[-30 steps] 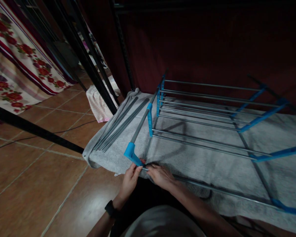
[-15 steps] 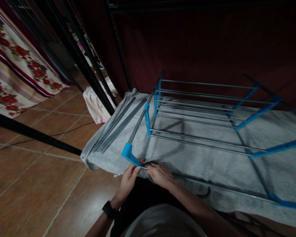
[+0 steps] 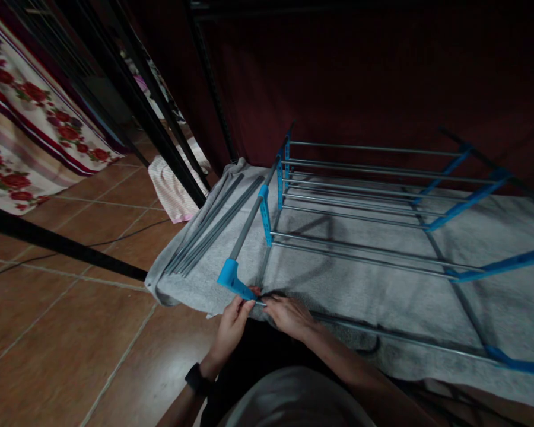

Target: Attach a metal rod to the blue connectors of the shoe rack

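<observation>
A rack of grey metal rods (image 3: 365, 193) and blue plastic brackets lies on a grey towel (image 3: 374, 284) spread on the floor. My left hand (image 3: 230, 330) pinches the blue corner connector (image 3: 232, 280) at the rack's near left end. My right hand (image 3: 289, 315) grips the thin near rod (image 3: 382, 336) right beside that connector, fingertips almost touching the left hand. A black watch sits on my left wrist. The rod's end between my fingers is hidden.
Several loose grey rods (image 3: 213, 228) lie on the towel's left part. Black metal frame bars (image 3: 137, 107) cross the upper left and left. A pink-striped cloth (image 3: 171, 184) and a floral fabric (image 3: 31, 118) lie on the brown tiled floor. A dark red curtain hangs behind.
Both hands stay at the blue corner connector and near rod. Only the camera view has shifted slightly.
</observation>
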{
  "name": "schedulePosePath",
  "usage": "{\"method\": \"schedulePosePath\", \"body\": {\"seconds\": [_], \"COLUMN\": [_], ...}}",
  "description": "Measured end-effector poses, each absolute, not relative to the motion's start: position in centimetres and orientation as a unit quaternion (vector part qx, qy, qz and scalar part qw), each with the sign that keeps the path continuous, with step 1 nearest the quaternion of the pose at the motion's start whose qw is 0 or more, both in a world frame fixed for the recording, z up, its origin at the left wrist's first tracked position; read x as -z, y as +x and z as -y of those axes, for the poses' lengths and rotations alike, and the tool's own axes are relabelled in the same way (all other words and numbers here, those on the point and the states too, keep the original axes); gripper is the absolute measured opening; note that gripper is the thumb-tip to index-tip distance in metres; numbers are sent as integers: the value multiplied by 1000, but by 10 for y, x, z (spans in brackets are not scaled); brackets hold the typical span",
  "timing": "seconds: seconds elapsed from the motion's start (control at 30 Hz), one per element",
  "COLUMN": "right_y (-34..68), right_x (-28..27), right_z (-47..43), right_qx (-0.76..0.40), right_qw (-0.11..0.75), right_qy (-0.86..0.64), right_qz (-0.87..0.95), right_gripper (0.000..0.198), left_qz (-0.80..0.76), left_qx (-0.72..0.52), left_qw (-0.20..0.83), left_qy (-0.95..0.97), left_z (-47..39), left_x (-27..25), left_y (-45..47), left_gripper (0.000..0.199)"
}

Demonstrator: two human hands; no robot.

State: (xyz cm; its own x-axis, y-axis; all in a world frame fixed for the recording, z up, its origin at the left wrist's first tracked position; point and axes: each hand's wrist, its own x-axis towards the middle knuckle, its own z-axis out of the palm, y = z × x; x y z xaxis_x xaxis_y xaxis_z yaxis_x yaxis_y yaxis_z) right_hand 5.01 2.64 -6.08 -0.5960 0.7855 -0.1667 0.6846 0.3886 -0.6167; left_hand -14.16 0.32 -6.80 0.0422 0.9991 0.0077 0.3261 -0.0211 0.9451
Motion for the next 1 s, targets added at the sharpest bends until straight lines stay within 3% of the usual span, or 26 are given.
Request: {"method": "schedulePosePath", "body": {"seconds": [1.0], "right_y": [46], "right_x": [56], "right_z": [-28], "right_qx": [-302], "right_qw": [72], "right_qy": [-456], "right_qz": [834], "right_gripper": [36], "left_qz": [-568], "left_qx": [-394], "left_qw": [365], "left_qy": [623], "left_z": [-3], "left_x": [84], "left_y": [-134], "left_gripper": [40]}}
